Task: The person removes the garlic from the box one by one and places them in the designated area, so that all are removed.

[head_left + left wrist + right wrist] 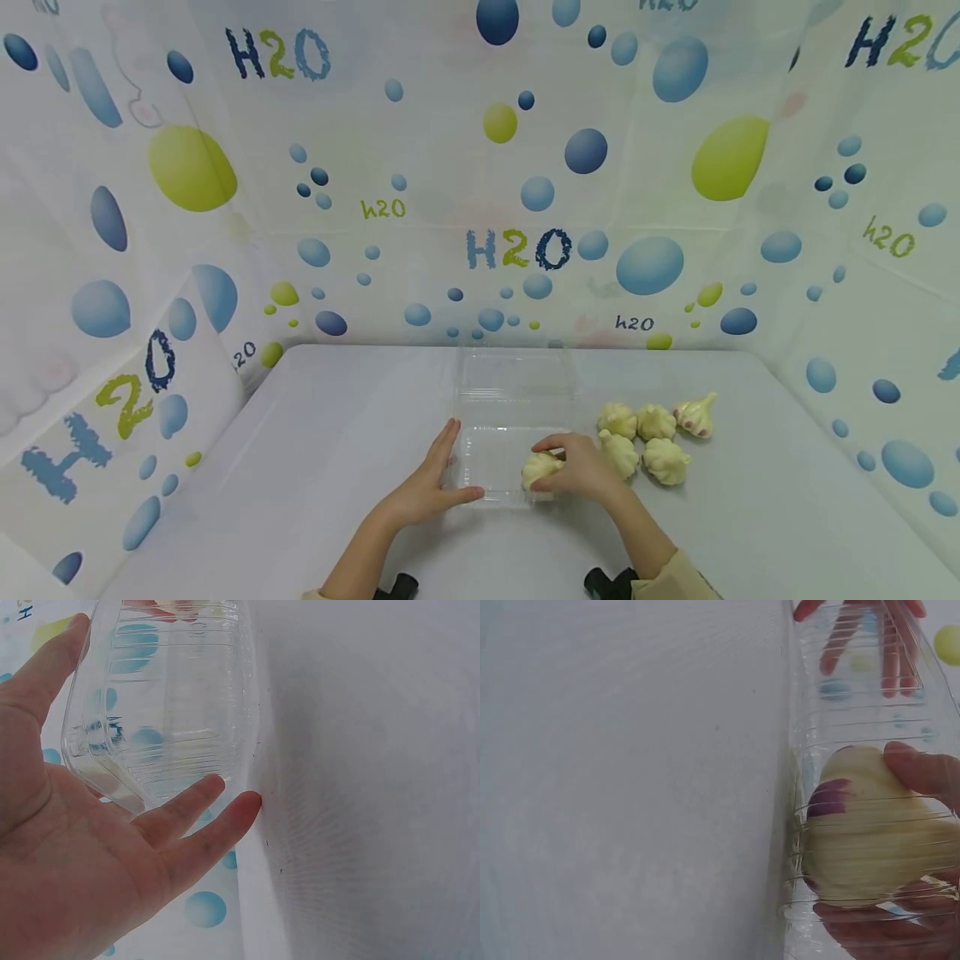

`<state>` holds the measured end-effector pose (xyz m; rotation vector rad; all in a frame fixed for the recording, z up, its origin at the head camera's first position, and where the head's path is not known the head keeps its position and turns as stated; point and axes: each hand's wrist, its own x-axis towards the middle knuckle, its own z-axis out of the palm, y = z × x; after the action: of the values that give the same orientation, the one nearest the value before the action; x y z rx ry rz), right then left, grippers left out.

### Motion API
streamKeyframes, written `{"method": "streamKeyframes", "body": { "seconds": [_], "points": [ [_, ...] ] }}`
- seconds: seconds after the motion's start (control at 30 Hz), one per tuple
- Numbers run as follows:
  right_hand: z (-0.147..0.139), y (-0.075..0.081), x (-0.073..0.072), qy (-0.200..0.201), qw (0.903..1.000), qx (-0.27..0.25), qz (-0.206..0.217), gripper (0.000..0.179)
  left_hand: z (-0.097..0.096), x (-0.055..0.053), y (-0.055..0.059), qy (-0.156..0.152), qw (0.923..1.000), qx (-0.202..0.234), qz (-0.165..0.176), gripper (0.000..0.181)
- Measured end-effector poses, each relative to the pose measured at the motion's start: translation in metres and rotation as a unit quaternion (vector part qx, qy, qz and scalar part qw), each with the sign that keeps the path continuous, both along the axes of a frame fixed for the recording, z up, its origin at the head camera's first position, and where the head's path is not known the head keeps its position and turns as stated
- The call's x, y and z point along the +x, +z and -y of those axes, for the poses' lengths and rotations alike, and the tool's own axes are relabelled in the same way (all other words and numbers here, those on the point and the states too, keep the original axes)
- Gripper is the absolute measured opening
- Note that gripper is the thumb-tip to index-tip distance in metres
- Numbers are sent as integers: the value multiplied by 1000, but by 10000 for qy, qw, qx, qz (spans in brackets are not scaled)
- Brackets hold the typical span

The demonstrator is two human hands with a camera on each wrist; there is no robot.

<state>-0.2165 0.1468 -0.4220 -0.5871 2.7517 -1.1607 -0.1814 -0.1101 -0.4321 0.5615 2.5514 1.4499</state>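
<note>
A clear plastic clamshell container (pixel 491 458) lies on the table, its lid (pixel 517 372) folded back away from me. With thumb and fingers spread fairly straight, my left hand (pixel 422 493) rests along the container's left side; in the left wrist view its fingertips lie against the ribbed wall. My right hand (pixel 588 472) grips a pale garlic bulb (pixel 536 469) inside the right part of the container. Seen through the clear wall in the right wrist view, this bulb (pixel 866 840) shows a purple patch and has thumb and fingers on opposite sides.
Several more garlic bulbs (pixel 656 423) sit close together on the white table (pixel 337 400), just right of the container. One bulb (pixel 696 415) has its stem pointing away to the right. A printed H2O curtain (pixel 435 150) hangs behind the table and along its sides.
</note>
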Motion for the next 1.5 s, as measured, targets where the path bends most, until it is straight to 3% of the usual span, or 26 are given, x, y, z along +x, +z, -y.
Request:
{"method": "streamKeyframes", "body": {
  "seconds": [0.47, 0.6, 0.83, 1.03, 1.27, 1.5],
  "points": [
    [0, 1, -3, -693, 9975, -95, -141, 49, -5, -4, -1, 110, 9999, -40, 15, 101],
    [-2, 4, -5, -814, 9959, -373, -108, 51, -6, -5, -1, 110, 9999, -22, -6, 101],
    [-10, 17, -7, -777, 9915, -996, -303, 51, -8, -8, -1, 115, 9999, -7, 4, 100],
    [-18, 27, -10, -637, 9890, -1321, -203, 48, -10, -10, -1, 162, 9998, -62, -45, 100],
    [-29, 38, -13, -493, 9881, -1433, -248, 49, -13, -12, 0, 144, 9999, -2, -79, 101],
    [-42, 44, -16, -616, 9880, -1394, -250, 53, -15, -14, -1, 151, 9999, 9, -64, 103]
  ]
}}
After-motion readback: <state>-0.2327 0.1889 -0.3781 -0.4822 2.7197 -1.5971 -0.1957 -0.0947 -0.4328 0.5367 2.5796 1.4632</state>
